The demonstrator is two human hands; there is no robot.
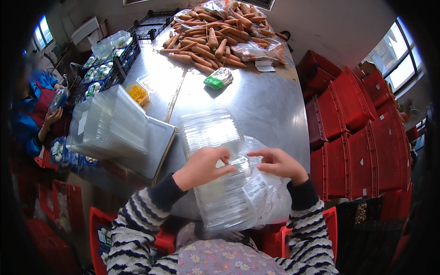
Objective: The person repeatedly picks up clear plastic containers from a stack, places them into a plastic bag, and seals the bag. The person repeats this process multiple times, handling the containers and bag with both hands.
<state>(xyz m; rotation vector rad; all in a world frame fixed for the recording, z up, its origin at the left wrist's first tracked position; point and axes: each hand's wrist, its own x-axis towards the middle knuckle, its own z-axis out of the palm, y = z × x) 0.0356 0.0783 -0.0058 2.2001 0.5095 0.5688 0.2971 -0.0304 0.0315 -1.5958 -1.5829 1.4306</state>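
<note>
A long row of nested clear plastic trays (223, 206) lies on the metal table in front of me, reaching from the near edge towards the middle. Over its left side is my left hand (206, 166), thumb and fingers apart, with nothing seen between them. My right hand (280, 165) hovers at the right side of the row, fingers parted and holding nothing. Under and beside it lies a crumpled clear plastic bag (275, 199) bearing a printed label. Whether either hand touches the trays cannot be told.
More clear trays (106, 123) stand on a metal platform (165, 137) at left. Farther back are yellow rubber bands (138, 95), a green-and-white packet (219, 79) and piled carrots (213, 37). Red crates (350, 144) are stacked right. At left, a person (37, 103) holds a blue mushroom tray (59, 99).
</note>
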